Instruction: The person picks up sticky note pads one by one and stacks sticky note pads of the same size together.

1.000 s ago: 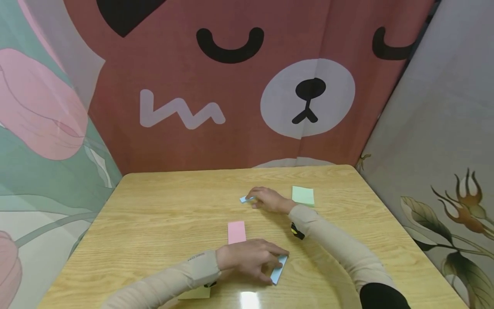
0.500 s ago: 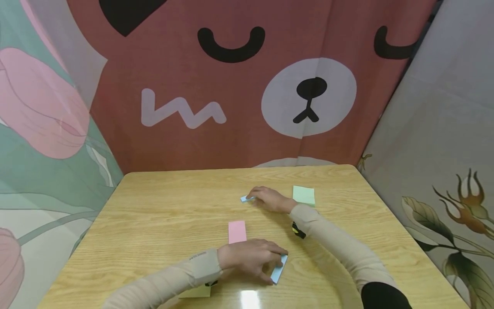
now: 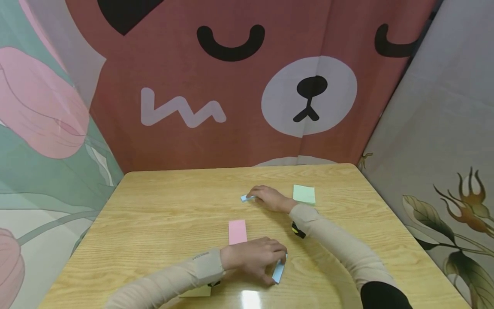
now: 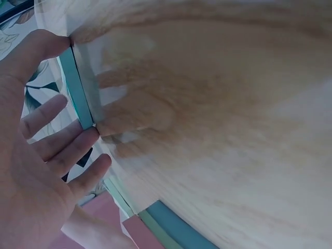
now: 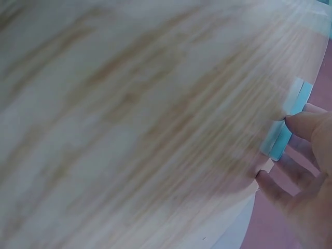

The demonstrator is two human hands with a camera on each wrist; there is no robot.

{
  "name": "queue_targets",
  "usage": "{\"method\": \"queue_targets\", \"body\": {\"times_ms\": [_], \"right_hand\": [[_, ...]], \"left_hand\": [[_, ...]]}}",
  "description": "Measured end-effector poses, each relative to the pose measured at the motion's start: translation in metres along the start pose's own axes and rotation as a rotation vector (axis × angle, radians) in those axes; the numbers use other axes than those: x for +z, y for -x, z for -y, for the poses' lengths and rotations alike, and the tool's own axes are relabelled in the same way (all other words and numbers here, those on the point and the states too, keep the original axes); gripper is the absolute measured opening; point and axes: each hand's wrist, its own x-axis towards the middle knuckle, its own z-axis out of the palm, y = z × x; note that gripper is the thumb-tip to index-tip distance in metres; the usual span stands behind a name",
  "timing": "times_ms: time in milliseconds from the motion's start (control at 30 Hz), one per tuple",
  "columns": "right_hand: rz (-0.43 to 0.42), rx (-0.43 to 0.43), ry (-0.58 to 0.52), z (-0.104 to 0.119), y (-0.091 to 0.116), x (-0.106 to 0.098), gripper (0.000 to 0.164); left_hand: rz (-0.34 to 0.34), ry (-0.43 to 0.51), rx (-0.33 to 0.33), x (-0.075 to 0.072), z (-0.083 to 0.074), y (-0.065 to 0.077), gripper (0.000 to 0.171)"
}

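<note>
My left hand (image 3: 256, 257) pinches a narrow blue sticky-note pad (image 3: 278, 272) near the front of the table. In the left wrist view the thumb is at one end of this blue pad (image 4: 78, 91) and a fingertip at the other. Farther back, my right hand (image 3: 270, 198) holds a second, smaller-looking blue sticky-note pad (image 3: 247, 198), partly hidden under its fingers. The right wrist view has the thumb on the near side of that blue pad (image 5: 299, 101), with fingers behind it. Both pads are low over the wood-grain tabletop.
A pink pad (image 3: 237, 231) lies just beyond the left hand, partly covered by it. To the right of the right hand is a square green pad (image 3: 304, 194). Under the left forearm a yellow pad (image 3: 197, 292) shows. Printed curtains (image 3: 185, 146) stand behind the table (image 3: 173, 197).
The left hand's fingers have drawn in at the far end of its blue pad, which has turned slightly. The right hand and its pad look the same.
</note>
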Motion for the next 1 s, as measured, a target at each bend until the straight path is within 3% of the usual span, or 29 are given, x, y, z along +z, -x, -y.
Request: {"method": "queue_targets", "body": {"times_ms": [433, 733, 1000], "right_hand": [[0.03, 0.005, 0.028, 0.0007, 0.0013, -0.0052, 0.034], [0.026, -0.001, 0.03, 0.0031, 0.0025, -0.0081, 0.034], [0.022, -0.005, 0.032, 0.0041, 0.0023, -0.0078, 0.034]], "left_hand": [[0.015, -0.083, -0.011, 0.0029, -0.0028, -0.0048, 0.068], [-0.008, -0.089, 0.018, 0.0053, -0.002, -0.0044, 0.038], [-0.018, -0.085, 0.027, 0.004, -0.003, -0.0031, 0.037]]}}
